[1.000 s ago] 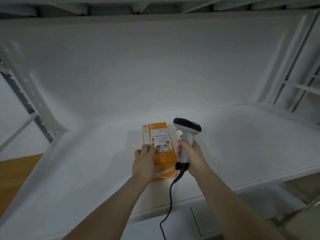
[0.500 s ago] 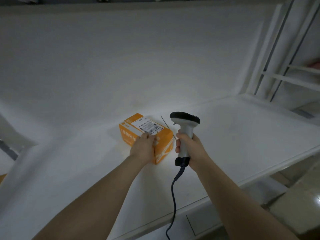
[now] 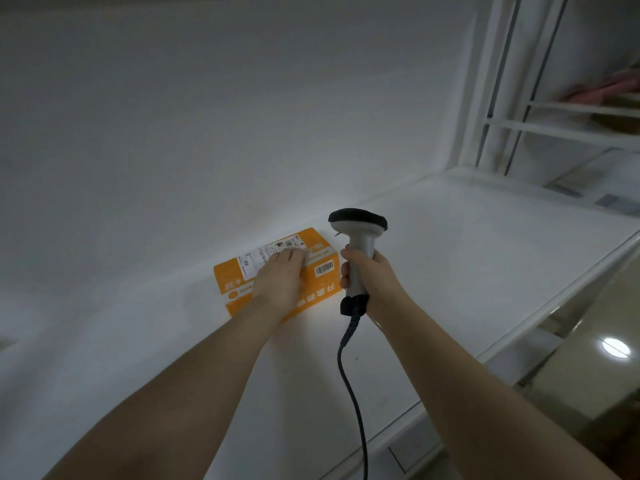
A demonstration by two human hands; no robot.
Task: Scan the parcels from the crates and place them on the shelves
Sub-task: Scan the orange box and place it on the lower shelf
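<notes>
Parcel [image 3: 277, 271] on shelf [image 3: 467, 271] by the back wall, scanner [image 3: 358, 251] just right.

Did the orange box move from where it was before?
Yes. The orange box has turned and slid back; its long side now lies along the shelf's back wall, under the left hand.

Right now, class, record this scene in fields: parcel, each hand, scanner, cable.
parcel: orange box lying on the white shelf, label up
left hand: rests on the parcel's top, fingers over the label
scanner: upright, right of the parcel
right hand: grips the scanner's handle
cable: hangs past the shelf's front edge
</notes>
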